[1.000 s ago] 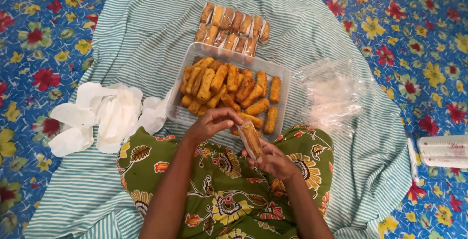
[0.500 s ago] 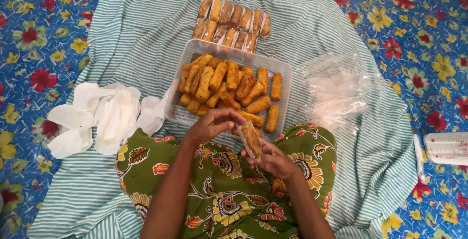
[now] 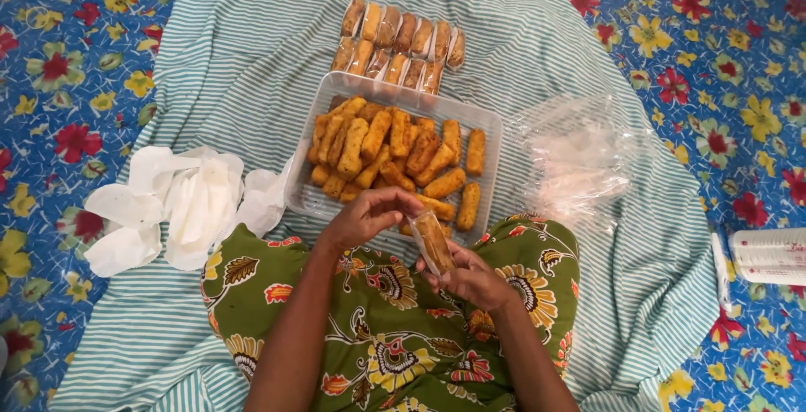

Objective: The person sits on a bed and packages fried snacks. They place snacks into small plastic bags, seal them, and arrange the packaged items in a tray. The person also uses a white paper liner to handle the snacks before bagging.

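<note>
Overhead, seated on a striped cloth: a person at work over the lap.
Right hand [image 3: 474, 276]: grasping a golden fried stick in a clear plastic sleeve [image 3: 433, 242], held upright above the green floral lap.
Left hand [image 3: 369, 217]: fingers pinched on the sleeve's top end.
Clear plastic tray [image 3: 491, 135]: heaped with unwrapped fried sticks, just beyond the hands.
Wrapped sticks [image 3: 399, 42]: two rows behind the tray.
White paper sheets [image 3: 172, 202]: left of the tray.

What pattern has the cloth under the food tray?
The cloth has thin green and white stripes, clear in the head view.
</note>
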